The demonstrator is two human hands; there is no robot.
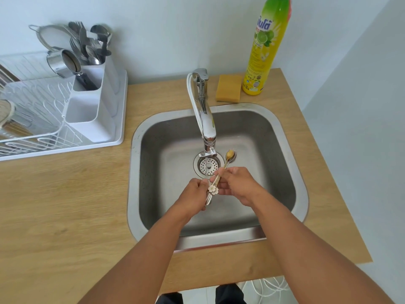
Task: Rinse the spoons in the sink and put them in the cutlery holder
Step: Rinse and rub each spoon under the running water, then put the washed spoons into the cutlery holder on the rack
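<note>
Soft, even daylight is filling the scene; shadows are lying faint and diffuse. The steel sink point(282, 137) is showing mild glare along its rim, and the tap point(207, 126) is reflecting bright highlights. Wide-angle distortion is bending the counter point(65, 205) edges outward. The dish rack point(32, 119) at the left edge is appearing smeared and soft.
</note>
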